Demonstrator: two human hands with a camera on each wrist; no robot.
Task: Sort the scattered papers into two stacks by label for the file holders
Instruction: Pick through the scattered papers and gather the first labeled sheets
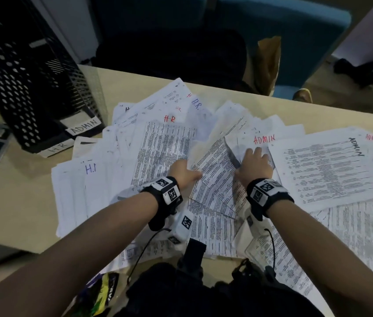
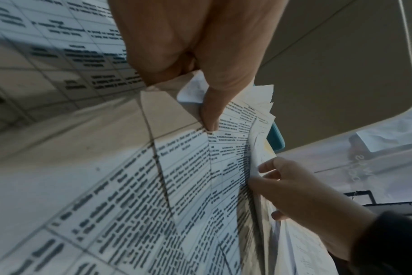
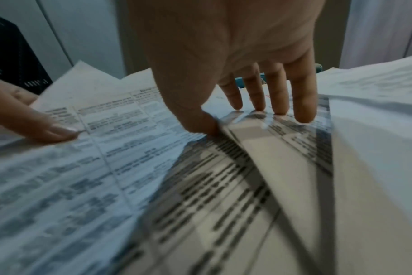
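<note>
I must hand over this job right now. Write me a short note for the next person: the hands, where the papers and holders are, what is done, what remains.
Left hand: its thumb pinches a printed sheet in the middle of the pile.
Right hand: fingers spread on the sheet marked ADMIN in red, thumb lifting its edge.
Papers: spread loosely over the table; H.R sheets lie mostly on the left, ADMIN sheets mostly on the right, overlapping.
File holders: black, at the far left, tagged ADMIN and H.R; no papers visible in them.
Done: rough grouping only, no neat stacks.
Left: square up two stacks by label.
</note>
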